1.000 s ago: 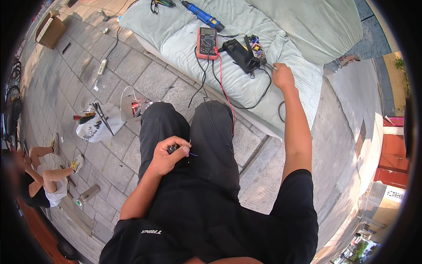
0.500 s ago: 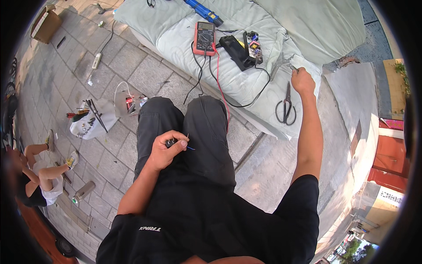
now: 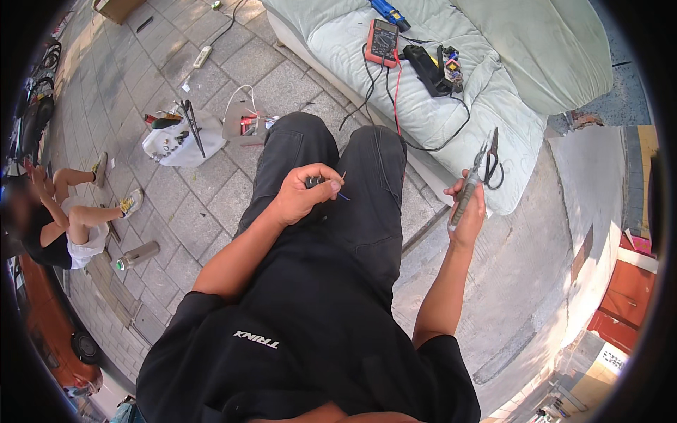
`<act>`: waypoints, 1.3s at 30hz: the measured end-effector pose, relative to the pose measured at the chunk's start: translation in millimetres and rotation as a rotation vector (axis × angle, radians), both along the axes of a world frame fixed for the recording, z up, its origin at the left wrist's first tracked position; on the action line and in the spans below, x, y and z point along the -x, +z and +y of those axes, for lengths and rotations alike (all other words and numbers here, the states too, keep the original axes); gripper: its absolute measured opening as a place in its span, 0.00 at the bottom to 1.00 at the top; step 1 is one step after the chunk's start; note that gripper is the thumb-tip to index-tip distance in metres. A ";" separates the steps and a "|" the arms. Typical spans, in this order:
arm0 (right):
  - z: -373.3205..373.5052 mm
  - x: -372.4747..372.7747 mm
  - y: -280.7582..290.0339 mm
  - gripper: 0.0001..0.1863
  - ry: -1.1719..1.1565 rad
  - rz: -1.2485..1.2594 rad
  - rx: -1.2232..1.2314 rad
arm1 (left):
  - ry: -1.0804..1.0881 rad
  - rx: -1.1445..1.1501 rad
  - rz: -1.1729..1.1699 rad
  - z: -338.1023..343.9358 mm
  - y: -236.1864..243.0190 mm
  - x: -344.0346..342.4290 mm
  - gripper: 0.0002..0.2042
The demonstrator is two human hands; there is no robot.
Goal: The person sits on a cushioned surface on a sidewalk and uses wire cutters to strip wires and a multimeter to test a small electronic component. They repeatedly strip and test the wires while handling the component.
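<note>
My left hand (image 3: 307,194) rests over my lap, pinching a small black component (image 3: 315,181) with short thin wires. My right hand (image 3: 466,208) grips a grey-handled plier-like tool (image 3: 467,194), its metal jaws pointing up near the mattress edge. Black-handled scissors (image 3: 494,166) lie just beside it on the pale mattress (image 3: 486,106). Farther back on the mattress are a red multimeter (image 3: 383,42) with red and black leads, an open black casing (image 3: 424,69) with exposed electronic parts (image 3: 451,67), and a blue tool (image 3: 388,15).
On the pavement at left lie a white sack (image 3: 176,151) with tools, a clear container (image 3: 243,123), a power strip (image 3: 202,58), a flask (image 3: 137,255) and a cardboard box (image 3: 116,10). Another person (image 3: 67,218) sits at far left, near parked motorbikes (image 3: 39,106) and an orange vehicle (image 3: 49,317).
My right hand has drawn back toward me from among the things on the mattress, now holding the grey tool upright. The scissors are uncovered. The view has shifted; my left hand keeps its pinch.
</note>
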State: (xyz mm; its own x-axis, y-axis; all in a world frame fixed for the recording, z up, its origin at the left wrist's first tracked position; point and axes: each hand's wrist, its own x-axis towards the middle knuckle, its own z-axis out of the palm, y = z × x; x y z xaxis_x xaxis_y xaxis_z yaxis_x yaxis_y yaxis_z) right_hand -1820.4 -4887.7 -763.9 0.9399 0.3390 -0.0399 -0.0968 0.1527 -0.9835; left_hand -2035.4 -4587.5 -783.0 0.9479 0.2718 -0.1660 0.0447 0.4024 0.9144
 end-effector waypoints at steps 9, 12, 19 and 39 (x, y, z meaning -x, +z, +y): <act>46.4 68.0 -27.1 0.53 0.303 -0.035 0.629 | 0.198 0.136 0.098 -25.6 29.2 9.1 0.05; 69.6 68.2 4.9 0.59 0.368 -0.198 0.770 | 0.211 0.089 0.109 -27.5 28.6 10.6 0.04; 68.9 61.2 16.6 0.44 0.218 0.003 0.538 | 0.178 -0.030 0.132 -25.2 38.3 15.2 0.04; 50.1 100.9 78.9 0.35 0.689 -0.825 0.748 | 0.019 -0.100 0.099 -33.9 55.4 16.5 0.06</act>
